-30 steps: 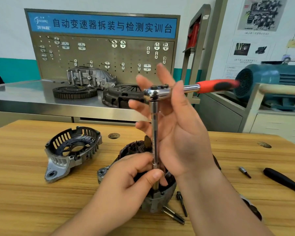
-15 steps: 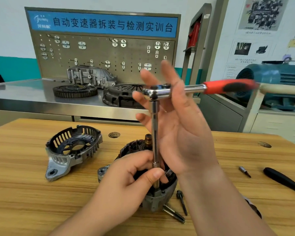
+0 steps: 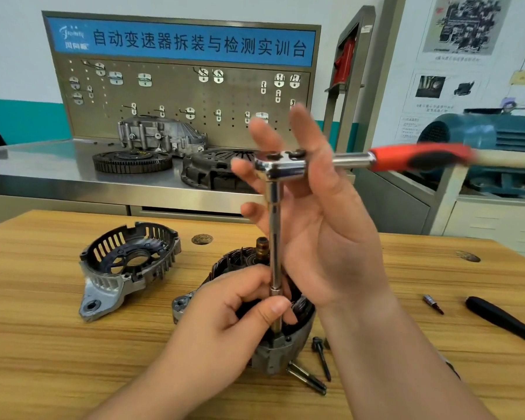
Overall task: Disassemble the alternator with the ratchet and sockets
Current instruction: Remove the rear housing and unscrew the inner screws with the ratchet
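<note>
Head view shows my left hand (image 3: 243, 307) low in the middle of the frame. Its fingers (image 3: 273, 309) pinch the bottom of the long shiny metal extension bar (image 3: 275, 237), right where it goes down into the grey metal alternator body with dark copper windings (image 3: 282, 344). My right hand (image 3: 319, 213) is up in the middle, fingers spread wide, with the thumb hooked over the head of the silver ratchet with the red and black handle (image 3: 346, 160). That hand is not gripping the handle.

I think the bar could tip sideways, because the loose right hand barely steadies the top. Then the socket may slip off the bolt and round it. The alternator stands free on the wooden tabletop (image 3: 43, 344), so a hard pull could also knock it over onto the loose dark bolts (image 3: 320, 359) lying just beside it.

The alternator sits at the bottom middle. It looks already half apart: its slotted grey end cover (image 3: 125, 268) lies to the left, well apart from it, and the windings and a brown shaft tip show on top.
</note>
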Motion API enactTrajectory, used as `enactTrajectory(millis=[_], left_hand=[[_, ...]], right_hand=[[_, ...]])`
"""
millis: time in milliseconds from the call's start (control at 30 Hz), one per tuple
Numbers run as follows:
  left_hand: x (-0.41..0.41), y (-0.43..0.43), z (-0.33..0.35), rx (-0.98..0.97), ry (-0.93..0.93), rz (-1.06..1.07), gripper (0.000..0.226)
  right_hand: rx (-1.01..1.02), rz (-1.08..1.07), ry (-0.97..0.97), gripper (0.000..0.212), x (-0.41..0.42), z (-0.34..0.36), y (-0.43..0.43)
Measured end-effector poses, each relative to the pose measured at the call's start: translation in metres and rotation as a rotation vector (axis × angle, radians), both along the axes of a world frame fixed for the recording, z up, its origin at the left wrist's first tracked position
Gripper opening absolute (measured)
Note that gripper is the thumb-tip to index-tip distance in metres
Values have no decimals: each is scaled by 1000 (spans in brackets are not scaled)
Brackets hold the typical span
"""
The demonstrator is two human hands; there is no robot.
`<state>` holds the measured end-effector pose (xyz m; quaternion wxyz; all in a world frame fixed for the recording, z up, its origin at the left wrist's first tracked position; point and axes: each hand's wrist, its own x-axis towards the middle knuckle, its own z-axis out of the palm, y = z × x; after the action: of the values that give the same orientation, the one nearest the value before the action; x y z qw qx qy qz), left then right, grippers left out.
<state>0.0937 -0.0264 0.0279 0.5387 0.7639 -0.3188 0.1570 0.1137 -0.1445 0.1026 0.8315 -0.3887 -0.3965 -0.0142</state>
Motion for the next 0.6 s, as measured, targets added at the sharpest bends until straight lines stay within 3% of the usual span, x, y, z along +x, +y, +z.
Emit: enactTrajectory(millis=[100, 267, 367, 533, 600], left_hand=[[1, -1, -1, -7, 4, 22, 20], [0, -1, -1, 20, -36, 10, 25], [0, -1, 1, 41, -36, -20, 23], [0, 0, 0, -4, 8, 12, 14], [0, 0, -1, -9, 4, 56, 5]], right_hand=[[-8, -14, -99, 28, -2, 3, -2], [-21, 97, 79, 44, 2, -1, -5], [-98, 46, 135, 54, 3, -3, -8], [-70, -159, -73, 27, 0, 1, -7], [-112, -245, -181, 30, -1, 4, -9]])
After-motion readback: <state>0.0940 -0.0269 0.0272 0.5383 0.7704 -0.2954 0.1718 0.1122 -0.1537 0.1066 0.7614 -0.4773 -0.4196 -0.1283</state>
